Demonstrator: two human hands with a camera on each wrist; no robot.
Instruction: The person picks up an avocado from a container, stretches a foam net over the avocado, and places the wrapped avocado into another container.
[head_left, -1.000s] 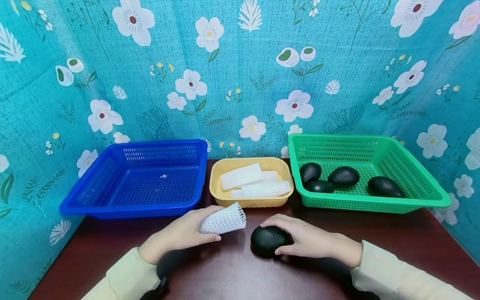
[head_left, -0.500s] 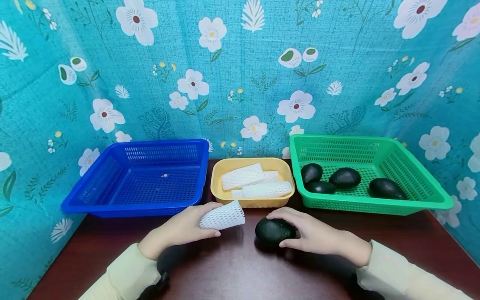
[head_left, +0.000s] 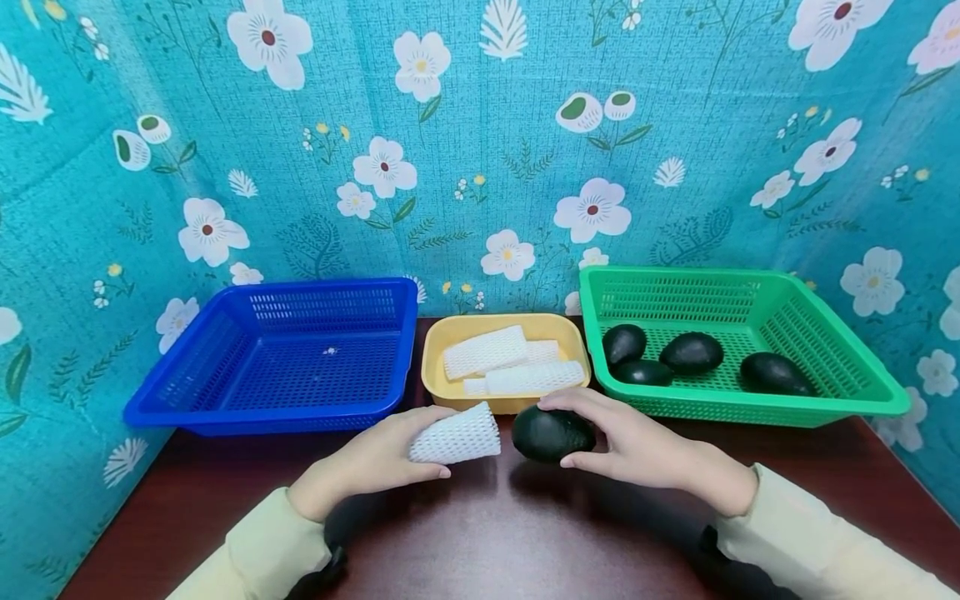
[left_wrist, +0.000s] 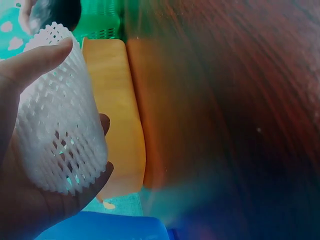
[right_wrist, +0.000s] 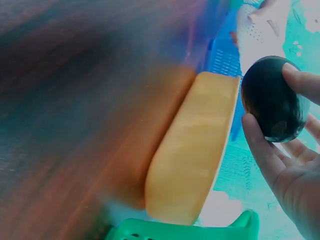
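My left hand [head_left: 378, 458] grips a white foam net sleeve [head_left: 459, 437], its open end turned toward the right. In the left wrist view the sleeve [left_wrist: 62, 115] lies between thumb and fingers, a tube of diamond mesh. Across from it, my right hand [head_left: 637, 442] holds a dark avocado [head_left: 552, 434] by its sides, lifted over the table with its shadow below. Only a small gap separates the avocado from the sleeve's mouth in the head view. The right wrist view shows the avocado [right_wrist: 272, 99] pinched between thumb and fingers.
Behind the hands, a yellow tray [head_left: 504, 405] holds several more foam sleeves [head_left: 485, 352]. A blue basket [head_left: 262, 421] stands at the left. The green basket [head_left: 757, 410] at the right holds several avocados [head_left: 692, 353]. A flowered cloth [head_left: 465, 167] hangs behind.
The right hand has raised the avocado off the table and away from me. The left hand has shifted slightly right with the sleeve, closing the gap between them.
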